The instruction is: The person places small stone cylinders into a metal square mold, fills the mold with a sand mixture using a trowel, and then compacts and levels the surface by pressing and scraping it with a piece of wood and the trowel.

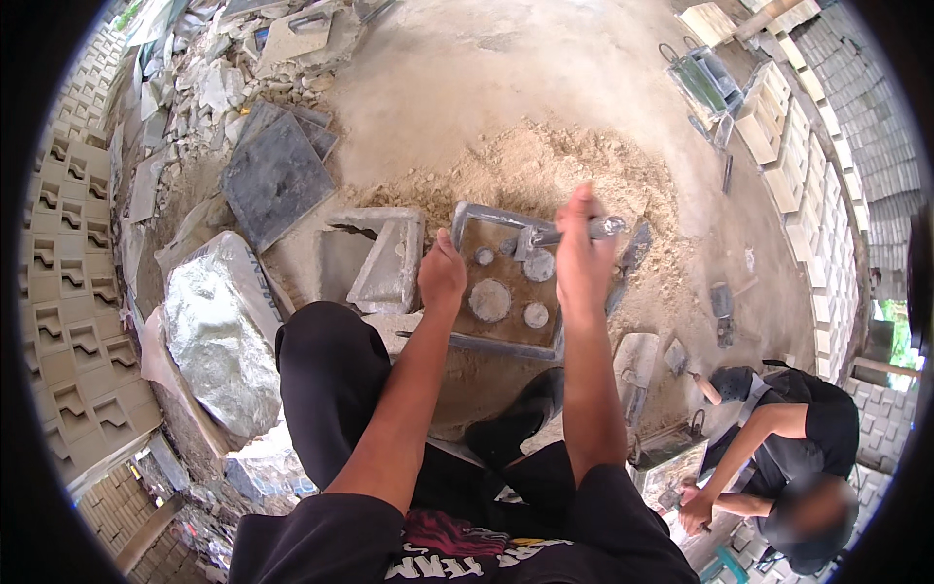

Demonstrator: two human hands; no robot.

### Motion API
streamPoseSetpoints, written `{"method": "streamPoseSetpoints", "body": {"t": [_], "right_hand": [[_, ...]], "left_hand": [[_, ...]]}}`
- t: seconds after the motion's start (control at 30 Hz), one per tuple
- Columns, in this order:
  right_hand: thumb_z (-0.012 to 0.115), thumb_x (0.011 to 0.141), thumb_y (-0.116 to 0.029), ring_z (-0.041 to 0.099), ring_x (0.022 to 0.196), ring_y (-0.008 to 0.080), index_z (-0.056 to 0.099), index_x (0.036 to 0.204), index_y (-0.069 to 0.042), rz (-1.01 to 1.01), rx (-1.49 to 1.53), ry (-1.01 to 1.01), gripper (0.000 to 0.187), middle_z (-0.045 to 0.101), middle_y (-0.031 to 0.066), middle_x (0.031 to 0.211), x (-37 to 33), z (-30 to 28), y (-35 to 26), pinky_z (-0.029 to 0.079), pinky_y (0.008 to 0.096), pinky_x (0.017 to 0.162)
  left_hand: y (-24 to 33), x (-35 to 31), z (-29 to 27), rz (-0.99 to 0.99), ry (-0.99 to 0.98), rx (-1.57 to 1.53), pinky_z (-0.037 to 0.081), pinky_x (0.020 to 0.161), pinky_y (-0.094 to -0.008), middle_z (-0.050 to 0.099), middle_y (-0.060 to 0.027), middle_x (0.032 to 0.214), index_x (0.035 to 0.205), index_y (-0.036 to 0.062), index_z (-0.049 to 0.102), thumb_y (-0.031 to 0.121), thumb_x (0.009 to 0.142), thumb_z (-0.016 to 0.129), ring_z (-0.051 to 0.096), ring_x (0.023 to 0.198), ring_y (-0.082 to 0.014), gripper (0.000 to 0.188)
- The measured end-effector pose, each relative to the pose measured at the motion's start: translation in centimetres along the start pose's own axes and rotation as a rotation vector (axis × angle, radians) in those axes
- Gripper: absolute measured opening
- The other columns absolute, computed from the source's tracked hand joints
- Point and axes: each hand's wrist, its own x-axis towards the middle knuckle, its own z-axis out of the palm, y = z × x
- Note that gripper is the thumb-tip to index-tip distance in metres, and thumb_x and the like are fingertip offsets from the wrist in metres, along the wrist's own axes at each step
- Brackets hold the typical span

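Right hand (584,263) over the far right part of the tray (508,346), fingers closed round a metal tool (545,237), hammer-like; hand blurred. Tool lies crosswise, its blocky end to the left over the tray, other end sticking out right of the hand. Left hand (444,275) at the tray's left edge, between tray and frame (415,255); fingers look bent, can't tell if they grip the rim or just rest by it.

Tray: grey, rectangular, on the floor (418,107) in front of the person, between the forearms. Brown fill inside, pale round discs on it. Big disc (490,301) left of middle, small disc (536,314) toward the near right corner, another disc (539,265) below the tool's blocky end, smaller ones toward the far edge.

Frame left of the tray, pale, with a slanted piece inside. Loose sand (593,161) beyond the tray's far edge. Dark slabs (277,175) farther left, rubble (214,88) behind them. Wrapped lump (216,331), silvery, left of the person's knee. Block stacks along left (73,292) and right. Lower right: co-worker (778,438) bent over, one hand near a trowel (676,357).
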Motion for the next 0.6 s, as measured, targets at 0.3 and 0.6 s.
{"method": "streamPoseSetpoints", "body": {"t": [0.3, 0.6], "right_hand": [[0.046, 0.101, -0.041, 0.036, 0.055, 0.0045, 0.049, 0.067, -0.005, -0.081, -0.032, -0.124, 0.050, 0.042, -0.0037, 0.058, -3.2, -0.6, -2.5, 0.029, 0.0252, 0.049], [0.049, 0.102, -0.032, 0.035, 0.054, 0.0035, 0.046, 0.064, -0.006, -0.190, 0.156, -0.078, 0.046, 0.041, -0.0044, 0.056, -5.6, -2.6, -1.9, 0.027, 0.0242, 0.049]], "left_hand": [[-0.5, 0.2, -0.5, -0.025, -0.014, 0.016, 0.044, 0.090, -0.0550, 0.064, -0.0280, 0.103, 0.110, 0.0024, 0.065, 0.051, 0.100, 0.016, 0.058, 0.101, -0.0486, 0.070], [-0.2, 0.4, -0.3, 0.006, 0.003, -0.024, 0.042, 0.092, -0.0557, 0.063, -0.0301, 0.104, 0.110, -0.0011, 0.064, 0.052, 0.100, 0.014, 0.055, 0.104, -0.0507, 0.073]]}}
